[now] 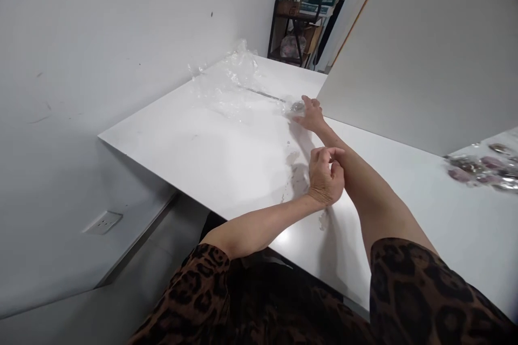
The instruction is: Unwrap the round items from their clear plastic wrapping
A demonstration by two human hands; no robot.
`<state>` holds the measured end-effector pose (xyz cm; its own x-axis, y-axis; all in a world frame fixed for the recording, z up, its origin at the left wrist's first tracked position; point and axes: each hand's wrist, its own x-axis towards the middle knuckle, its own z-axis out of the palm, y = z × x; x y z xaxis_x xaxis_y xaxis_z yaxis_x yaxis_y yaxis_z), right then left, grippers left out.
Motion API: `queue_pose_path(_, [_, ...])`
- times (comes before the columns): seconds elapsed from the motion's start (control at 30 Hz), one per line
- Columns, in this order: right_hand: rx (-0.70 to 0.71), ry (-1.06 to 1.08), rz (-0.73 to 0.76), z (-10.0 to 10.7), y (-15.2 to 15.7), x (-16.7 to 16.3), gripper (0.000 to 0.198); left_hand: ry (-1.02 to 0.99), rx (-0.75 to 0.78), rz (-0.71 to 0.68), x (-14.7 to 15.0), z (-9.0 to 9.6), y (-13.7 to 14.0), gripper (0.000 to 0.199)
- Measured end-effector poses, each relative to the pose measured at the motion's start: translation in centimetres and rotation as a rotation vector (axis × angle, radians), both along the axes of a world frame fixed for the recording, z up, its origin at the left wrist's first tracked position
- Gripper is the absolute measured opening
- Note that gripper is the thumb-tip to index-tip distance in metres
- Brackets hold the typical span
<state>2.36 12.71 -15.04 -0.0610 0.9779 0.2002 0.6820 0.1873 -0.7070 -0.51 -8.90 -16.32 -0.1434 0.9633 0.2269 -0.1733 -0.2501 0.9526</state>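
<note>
My right hand (311, 114) is stretched out over the white tabletop (226, 156), thumb and fingers spread apart. A small roundish item in clear plastic (298, 107) lies at its fingertips, between thumb and index finger; its kind is too blurred to make out. Closer to me, my left hand (326, 177) is raised with its fingers curled in, right against my right forearm. Nothing shows in its fingers. Beyond the right hand, crumpled clear plastic film (230, 83) is spread toward the wall, and a thin dark strip (265, 95) runs between the film and the small item.
A pale upright panel (421, 48) stands on the right of the table. Several clear-wrapped pink and brown items (481, 168) lie at the right edge. Behind is a dark shelf cart (297, 27) with boxes. A wall socket (104, 222) sits low at left.
</note>
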Motion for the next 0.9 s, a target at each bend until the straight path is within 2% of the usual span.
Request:
queue_pose_path(0.13, [0.046,0.078,-0.068,-0.4,0.5,-0.3,0.039,0.017,-0.034,0.013,0.0,-0.2,0.1,0.034])
queue_pose_path(0.2, [0.063,0.239,-0.158,-0.3,-0.3,0.5,0.028,0.025,-0.045,0.007,0.0,-0.3,0.2,0.034])
queue_pose_path(0.27, [0.012,0.508,-0.242,-0.1,-1.9,1.7,0.026,0.007,-0.044,-0.005,0.1,-0.2,0.3,0.029])
queue_pose_path(0.33, [-0.032,0.788,-0.261,0.3,-4.5,3.3,0.032,-0.049,-0.085,-0.010,0.2,0.0,0.4,0.027])
queue_pose_path(0.43, [-0.011,0.983,-0.185,0.9,-9.6,5.9,0.042,-0.179,-0.262,-0.023,0.2,0.6,0.7,0.048])
queue_pose_path(0.53, [0.002,1.082,-0.144,1.2,-15.2,8.2,0.043,-0.327,-0.423,-0.099,0.0,1.3,0.7,0.065])
queue_pose_path(0.67, [0.055,1.168,-0.184,1.2,-21.0,9.6,0.042,-0.531,-0.489,-0.253,-0.3,1.7,0.3,0.063])
queue_pose_path(0.73, [0.009,1.162,-0.176,0.8,-23.0,9.8,0.042,-0.607,-0.507,-0.300,-0.6,1.7,0.3,0.061])
queue_pose_path(0.9, [-0.232,1.030,-0.041,-0.8,-24.9,10.1,0.044,-0.691,-0.530,-0.158,-2.0,1.6,1.9,0.042])
